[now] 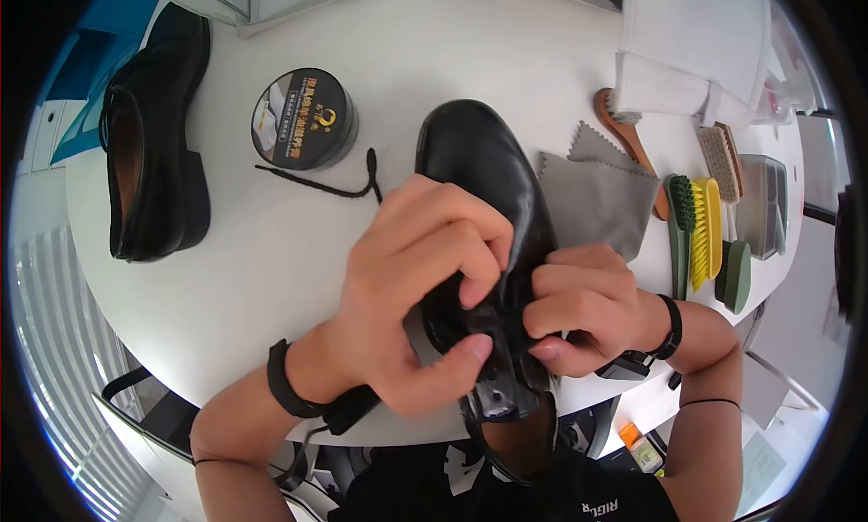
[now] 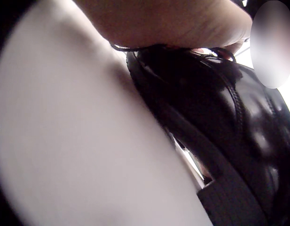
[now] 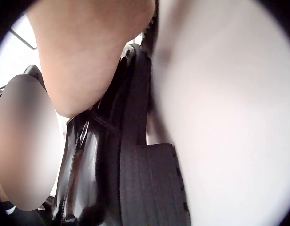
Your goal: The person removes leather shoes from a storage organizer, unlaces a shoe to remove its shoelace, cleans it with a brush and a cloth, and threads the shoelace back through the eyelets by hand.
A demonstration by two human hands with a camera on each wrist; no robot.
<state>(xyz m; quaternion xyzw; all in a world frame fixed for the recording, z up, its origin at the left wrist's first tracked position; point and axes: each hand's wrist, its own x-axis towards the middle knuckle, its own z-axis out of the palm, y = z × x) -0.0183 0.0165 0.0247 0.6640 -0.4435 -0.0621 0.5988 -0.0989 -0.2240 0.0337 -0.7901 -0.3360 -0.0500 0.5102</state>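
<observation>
A glossy black shoe (image 1: 484,156) lies with its toe pointing away; its side and heel fill much of the left wrist view. Over its lacing area, my left hand (image 1: 420,291) has its fingers and thumb curled around a black shoelace (image 1: 372,174), whose free end trails onto the table from behind the hand. My right hand (image 1: 588,310) is at the shoe's right side, thumb and curled forefinger pinching at the lacing; the lace between them is mostly hidden. Below the right wrist camera, the stacked heel (image 3: 156,183) rests by the white table.
Another black shoe (image 1: 154,151) lies at the left, near a round tin (image 1: 303,120). Right of the middle are grey cloths (image 1: 601,197), a wooden-handled brush (image 1: 633,142), a yellow brush (image 1: 705,233), green brushes (image 1: 737,273) and a clear box (image 1: 767,206). White cloth (image 1: 692,43) sits behind.
</observation>
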